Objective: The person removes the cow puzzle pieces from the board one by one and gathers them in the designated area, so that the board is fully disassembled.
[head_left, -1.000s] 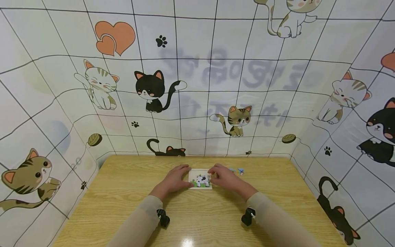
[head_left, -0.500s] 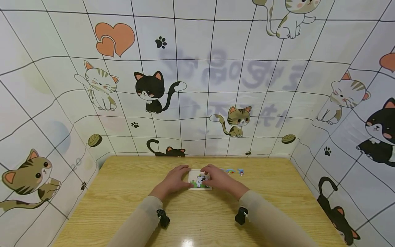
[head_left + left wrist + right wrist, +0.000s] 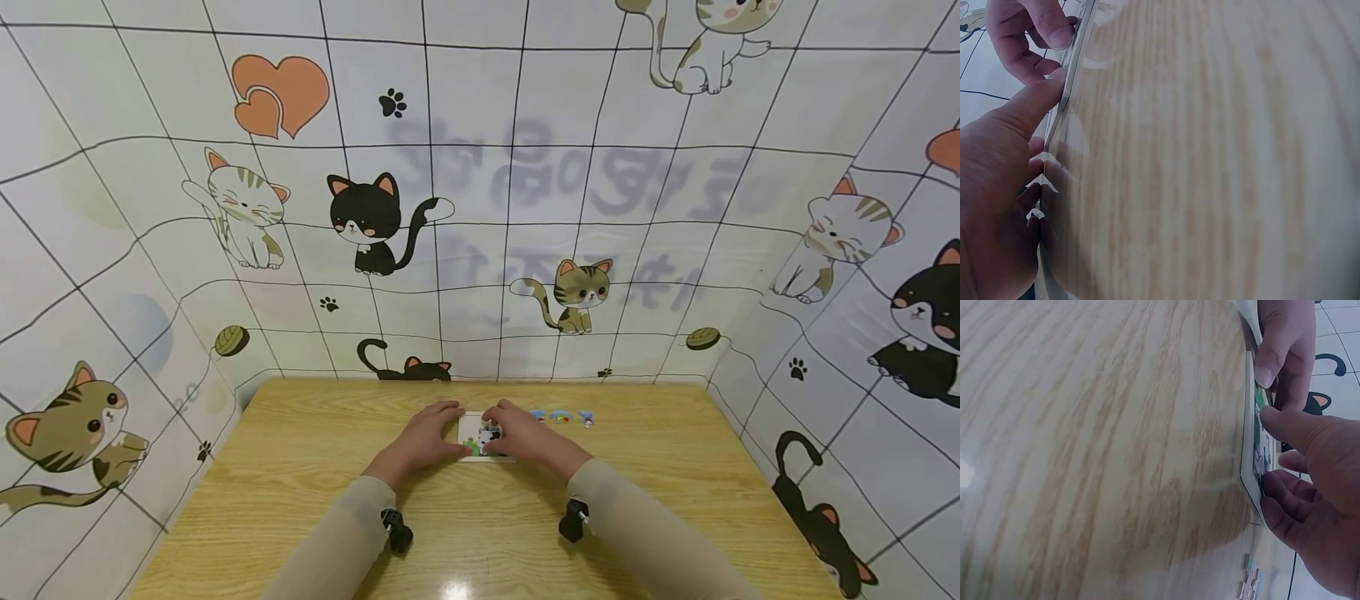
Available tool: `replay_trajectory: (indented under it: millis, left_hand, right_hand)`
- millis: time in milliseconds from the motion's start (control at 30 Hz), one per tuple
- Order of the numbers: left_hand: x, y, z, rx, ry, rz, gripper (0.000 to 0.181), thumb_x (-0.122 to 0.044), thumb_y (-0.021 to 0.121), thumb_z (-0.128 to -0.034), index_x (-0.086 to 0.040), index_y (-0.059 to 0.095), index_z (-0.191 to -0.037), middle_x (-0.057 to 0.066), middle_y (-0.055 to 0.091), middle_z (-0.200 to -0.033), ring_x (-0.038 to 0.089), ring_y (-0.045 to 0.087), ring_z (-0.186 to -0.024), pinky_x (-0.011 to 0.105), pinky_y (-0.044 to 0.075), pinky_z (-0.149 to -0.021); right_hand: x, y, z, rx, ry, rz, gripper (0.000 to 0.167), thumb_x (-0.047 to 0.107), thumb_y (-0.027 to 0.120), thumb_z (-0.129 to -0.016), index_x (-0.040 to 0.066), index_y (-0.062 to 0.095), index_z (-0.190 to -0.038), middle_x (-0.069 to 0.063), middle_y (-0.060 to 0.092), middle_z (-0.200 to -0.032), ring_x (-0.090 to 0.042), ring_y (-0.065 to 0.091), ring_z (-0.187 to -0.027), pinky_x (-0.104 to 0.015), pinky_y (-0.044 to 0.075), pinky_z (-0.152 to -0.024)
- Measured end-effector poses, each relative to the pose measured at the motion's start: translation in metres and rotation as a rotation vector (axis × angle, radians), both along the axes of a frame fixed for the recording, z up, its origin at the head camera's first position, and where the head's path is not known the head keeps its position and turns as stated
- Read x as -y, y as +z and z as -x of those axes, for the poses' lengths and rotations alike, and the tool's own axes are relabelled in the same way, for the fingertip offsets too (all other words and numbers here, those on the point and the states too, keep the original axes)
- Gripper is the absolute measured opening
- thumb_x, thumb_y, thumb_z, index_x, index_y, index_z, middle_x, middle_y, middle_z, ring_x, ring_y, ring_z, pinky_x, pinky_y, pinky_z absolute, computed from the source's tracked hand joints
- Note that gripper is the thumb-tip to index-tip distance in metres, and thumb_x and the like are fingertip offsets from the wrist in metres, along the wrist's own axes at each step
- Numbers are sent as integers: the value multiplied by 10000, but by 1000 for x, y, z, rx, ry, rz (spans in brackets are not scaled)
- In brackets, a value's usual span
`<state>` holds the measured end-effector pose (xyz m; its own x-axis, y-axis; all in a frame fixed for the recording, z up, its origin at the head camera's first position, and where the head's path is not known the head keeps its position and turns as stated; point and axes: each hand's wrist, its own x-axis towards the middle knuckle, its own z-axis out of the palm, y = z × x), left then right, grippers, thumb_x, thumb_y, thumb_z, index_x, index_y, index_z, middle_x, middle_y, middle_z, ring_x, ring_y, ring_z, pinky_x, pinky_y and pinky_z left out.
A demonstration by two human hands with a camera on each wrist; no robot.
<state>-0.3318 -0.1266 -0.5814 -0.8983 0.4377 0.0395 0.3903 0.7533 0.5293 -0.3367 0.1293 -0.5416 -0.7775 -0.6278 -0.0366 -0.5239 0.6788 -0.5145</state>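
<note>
We have a cow jigsaw in its pale puzzle tray, flat on the wood-grain table, between both hands. Left hand: at the tray's left side, thumb and fingers spread apart, thumb touching near the lower-left corner; we read it as bracing. Right hand: over the tray's right half, fingers bent, thumb and fingertips apart at either side of the cow picture; we can't tell whether it pinches a piece or just presses, as the hand covers that part. Upper left of the tray looks bare. Loose puzzle pieces lie in a row just right of the tray, the nearest partly behind the right hand. Our call on the step: seating or squaring the cow section, puzzle partway done. Next move probably calls for pressing it flush, left hand holding the tray steady, then reaching for a loose piece.
</note>
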Motion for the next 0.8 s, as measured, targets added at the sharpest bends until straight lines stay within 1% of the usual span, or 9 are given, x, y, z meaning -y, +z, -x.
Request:
replay_trajectory:
  millis: [67, 167, 333, 400, 467, 500, 567, 700, 800]
  left_hand:
    - [0, -1, 0, -3, -2, 2, 831, -515, 842, -968, -125, 546, -1640, 103, 433, -1734, 397, 354, -1617, 666, 307, -1277]
    - [0, -3, 1, -17, -8, -3, 836, -515, 842, -965, -103, 552, -1632, 126, 441, -1727, 417, 360, -1609, 682, 311, -1268]
    - [2, -8, 3, -46, -26, -37, 859, -562, 841, -952, -80, 569, -1610, 157, 462, -1706, 455, 380, -1585, 720, 323, -1240]
    - [3, -11, 5, -49, -29, -45, 871, -591, 833, -950, -90, 570, -1612, 148, 462, -1708, 455, 381, -1584, 726, 323, -1236]
    - [4, -15, 7, -66, -28, -43, 880, -621, 826, -944, -101, 576, -1609, 140, 471, -1702, 453, 393, -1575, 728, 339, -1223]
    - [4, -16, 7, -64, -26, -44, 878, -611, 829, -945, -99, 573, -1610, 140, 468, -1704, 451, 391, -1577, 727, 336, -1226]
    - [3, -14, 7, -55, -21, -42, 877, -592, 839, -944, -90, 571, -1612, 144, 466, -1705, 448, 390, -1580, 722, 329, -1234]
    - [1, -4, 2, -27, -12, -31, 851, -515, 861, -951, -66, 566, -1611, 155, 457, -1711, 438, 380, -1592, 700, 311, -1259]
    - [0, -3, 1, -34, -7, -25, 841, -499, 867, -948, -66, 573, -1605, 157, 466, -1704, 431, 390, -1588, 691, 326, -1254]
  right_hand:
    - [0, 0, 1, -8, 8, -15, 529, 218, 849, -1013, -26, 654, -1440, -197, 623, -1261, -288, 671, -1046, -480, 598, -871]
    - [0, 0, 2, 3, 15, -17, 535, 209, 852, -1010, -29, 653, -1445, -201, 622, -1268, -288, 670, -1044, -486, 597, -881]
    - [-2, -1, 5, 49, 23, -17, 537, 200, 854, -1009, -27, 657, -1454, -177, 599, -1263, -220, 626, -956, -452, 577, -847]
    - [-3, -2, 6, 64, 21, -22, 532, 211, 848, -1016, -13, 660, -1460, -159, 589, -1260, -194, 607, -937, -435, 568, -835]
    - [-3, -3, 7, 77, 15, -17, 528, 218, 847, -1018, -2, 663, -1462, -146, 583, -1256, -184, 599, -930, -429, 563, -832]
    - [-3, -3, 7, 77, 12, -18, 525, 224, 846, -1019, 5, 666, -1461, -140, 584, -1257, -178, 598, -937, -428, 562, -836]
    - [-3, -4, 7, 81, 6, -14, 523, 233, 848, -1018, 13, 670, -1457, -131, 585, -1256, -175, 596, -951, -430, 562, -844]
    - [-2, -5, 7, 89, -5, -2, 519, 231, 859, -1008, 12, 671, -1440, -126, 591, -1257, -182, 607, -978, -446, 569, -866]
    - [-2, -5, 8, 101, -18, 7, 515, 229, 862, -1005, 21, 669, -1434, -119, 591, -1258, -191, 617, -995, -456, 573, -886]
